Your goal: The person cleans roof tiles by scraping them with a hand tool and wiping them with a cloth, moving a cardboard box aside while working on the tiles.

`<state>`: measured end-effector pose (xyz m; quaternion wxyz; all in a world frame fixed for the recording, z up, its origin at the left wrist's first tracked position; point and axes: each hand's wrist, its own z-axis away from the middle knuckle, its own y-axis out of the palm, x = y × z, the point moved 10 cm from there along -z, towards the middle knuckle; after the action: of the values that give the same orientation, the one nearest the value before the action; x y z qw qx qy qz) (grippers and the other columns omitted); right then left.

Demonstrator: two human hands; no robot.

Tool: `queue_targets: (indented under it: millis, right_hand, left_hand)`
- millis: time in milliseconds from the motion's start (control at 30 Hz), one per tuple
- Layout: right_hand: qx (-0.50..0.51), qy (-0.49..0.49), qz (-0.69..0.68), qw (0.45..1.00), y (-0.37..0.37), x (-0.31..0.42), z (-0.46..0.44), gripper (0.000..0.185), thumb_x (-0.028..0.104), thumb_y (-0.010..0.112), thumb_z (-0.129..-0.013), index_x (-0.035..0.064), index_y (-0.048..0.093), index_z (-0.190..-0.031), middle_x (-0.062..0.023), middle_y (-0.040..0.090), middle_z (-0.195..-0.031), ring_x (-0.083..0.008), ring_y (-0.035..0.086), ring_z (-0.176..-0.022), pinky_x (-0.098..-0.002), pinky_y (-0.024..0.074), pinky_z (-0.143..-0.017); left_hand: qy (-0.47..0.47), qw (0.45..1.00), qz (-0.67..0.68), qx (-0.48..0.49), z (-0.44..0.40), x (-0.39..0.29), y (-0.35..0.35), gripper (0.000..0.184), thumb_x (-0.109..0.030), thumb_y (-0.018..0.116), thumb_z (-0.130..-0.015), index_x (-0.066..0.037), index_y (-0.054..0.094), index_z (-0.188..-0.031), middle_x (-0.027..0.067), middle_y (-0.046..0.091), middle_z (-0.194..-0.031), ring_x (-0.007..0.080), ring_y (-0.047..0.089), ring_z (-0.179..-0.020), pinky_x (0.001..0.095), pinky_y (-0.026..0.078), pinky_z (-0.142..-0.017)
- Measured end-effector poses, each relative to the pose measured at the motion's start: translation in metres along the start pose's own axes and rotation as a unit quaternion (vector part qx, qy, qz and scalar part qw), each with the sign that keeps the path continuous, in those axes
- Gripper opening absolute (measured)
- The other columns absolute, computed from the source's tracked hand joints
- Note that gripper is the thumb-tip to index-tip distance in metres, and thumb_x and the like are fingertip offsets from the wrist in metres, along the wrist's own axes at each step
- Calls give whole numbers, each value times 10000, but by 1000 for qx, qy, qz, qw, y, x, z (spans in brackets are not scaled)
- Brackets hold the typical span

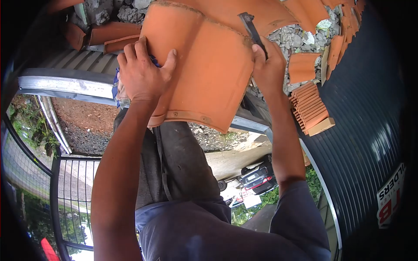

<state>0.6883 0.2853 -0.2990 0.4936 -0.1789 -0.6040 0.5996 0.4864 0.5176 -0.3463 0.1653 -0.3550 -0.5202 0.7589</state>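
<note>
A large orange clay roof tile (204,74) lies in front of me, tilted, its lower edge over my legs. My left hand (143,71) grips the tile's left side, with the thumb on its face and the fingers near its edge. A crumpled blue and pale cloth or wrapper (117,89) shows beside that wrist. At the tile's right edge, my right hand (267,61) is closed around a dark hammer-like tool (251,30), its small head pointing up and away. The fingers' far side is hidden.
Broken concrete rubble (300,39) and loose tile pieces (303,67) lie at the upper right. A stack of small ridged tiles (309,106) sits by the dark corrugated roof (370,100). Below the metal roof edge (65,85) are a drop, a fence (74,174) and parked vehicles (257,178).
</note>
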Motion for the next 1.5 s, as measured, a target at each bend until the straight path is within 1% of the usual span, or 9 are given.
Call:
queue_targets:
  millis: [100, 167, 267, 500, 600, 900, 1000, 1200, 1500]
  right_hand:
    - [-52, 24, -90, 994, 23, 15, -1, 243, 53, 689, -943, -6, 700, -1178, -193, 709, -1009, -404, 691, -892, -469, 536, -763]
    - [-25, 167, -169, 971, 62, 16, -11, 234, 20, 677, -930, -33, 696, -1156, -226, 712, -1023, -426, 694, -920, -484, 536, -787]
    - [-210, 17, -193, 958, 88, 66, -5, 262, -13, 663, -915, -62, 675, -1172, -266, 708, -1035, -456, 695, -923, -507, 543, -783]
    - [-66, 125, -288, 947, 98, 45, 3, 306, -29, 652, -926, -87, 624, -1225, -268, 715, -1016, -474, 699, -902, -507, 556, -783]
    - [-113, 35, -261, 958, 88, 71, -19, 285, 20, 676, -937, -22, 646, -1217, -273, 716, -1008, -486, 692, -920, -517, 554, -782]
    - [18, -36, -155, 987, 68, 79, -48, 212, 172, 625, -1003, 48, 685, -1164, -199, 732, -1059, -449, 688, -942, -513, 557, -829]
    - [158, -58, 11, 986, 76, 129, -76, 305, 186, 644, -1019, -9, 682, -1250, -205, 741, -1119, -406, 710, -1043, -452, 560, -893]
    - [103, -205, 15, 973, 44, 141, -71, 231, 174, 600, -1007, 70, 683, -1195, -169, 731, -1060, -441, 711, -912, -528, 571, -792]
    - [246, -235, 148, 929, 88, 193, -116, 310, 119, 626, -980, 54, 699, -1274, -198, 748, -1038, -422, 723, -925, -527, 574, -785]
  left_hand:
    - [13, 1000, -22, 1, -1, -3, 1, 780, -587, 768, -798, -33, 610, -1323, 171, 597, -1135, 394, 556, -1059, 477, 484, -947]
    - [19, 999, -28, -3, -2, -3, 2, 781, -584, 773, -794, -31, 610, -1320, 173, 596, -1128, 396, 556, -1057, 480, 484, -941]
    - [26, 999, -24, -4, 1, -6, 3, 782, -576, 783, -787, -26, 608, -1314, 178, 593, -1117, 401, 556, -1051, 488, 484, -933]
    - [38, 999, -21, -17, 0, -10, -1, 777, -561, 789, -782, -13, 608, -1303, 181, 590, -1110, 407, 554, -1037, 491, 482, -931]
    - [30, 999, -27, -6, -1, -8, 1, 779, -558, 790, -781, -12, 605, -1305, 180, 585, -1117, 406, 552, -1033, 490, 481, -929]
    - [21, 1000, 2, 6, -1, -6, 1, 764, -550, 798, -770, -31, 595, -1292, 163, 580, -1136, 383, 545, -1023, 472, 485, -905]
    - [11, 999, 28, 11, 0, -5, -1, 749, -524, 804, -798, -20, 598, -1311, 167, 593, -1130, 382, 553, -1056, 476, 471, -946]
    - [-12, 996, 77, 34, -3, 3, -4, 766, -501, 820, -782, -27, 584, -1334, 148, 585, -1184, 372, 548, -1067, 472, 473, -952]
    - [-43, 990, 107, 76, 0, 14, 1, 724, -534, 782, -814, -56, 596, -1325, 118, 581, -1227, 329, 541, -1069, 430, 486, -909]
